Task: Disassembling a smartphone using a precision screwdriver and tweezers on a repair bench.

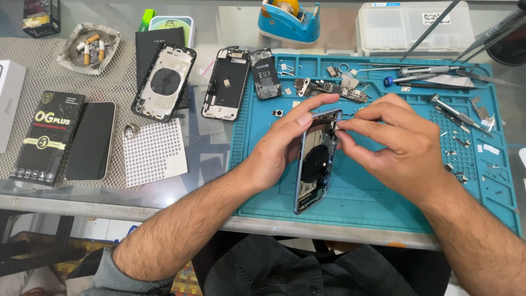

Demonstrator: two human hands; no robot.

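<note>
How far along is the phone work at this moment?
Done: one opened phone frame, a screen assembly, battery and board lie stripped out. In hand: left hand tilts a blue phone housing; right hand fingertips work at its top edge. Left: housing is open, small parts loose on the mat.

Flat black box [48,137] far left, beside a dark phone screen [92,141].

Teal repair mat [372,192], blue-edged phone frame [315,164], blue tape dispenser [289,22], white dotted sheet [153,151], black-and-yellow box [46,137]
</note>
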